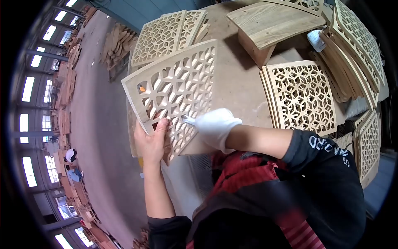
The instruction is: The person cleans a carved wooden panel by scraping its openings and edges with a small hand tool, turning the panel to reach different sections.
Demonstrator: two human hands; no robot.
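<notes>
A pale wooden lattice panel [182, 87] with a pierced geometric pattern is tilted up in front of me. My left hand [150, 141] is bare and closed on its lower left edge, thumb on the face and fingers behind. My right hand [217, 126] wears a white glove and is closed around a thin greyish piece [189, 120] whose tip meets the lattice openings. Most of that piece is hidden in the glove, so its kind is unclear. Through an opening at the upper left, a small orange thing [142, 89] shows.
More lattice panels [159, 37] are stacked at the back left, and another stack [302, 95] lies on the table [236, 89] to the right. A small wooden stand [273, 25] is behind. Panels lean along the right [360, 41]. Wood pieces [118, 43] are piled at left.
</notes>
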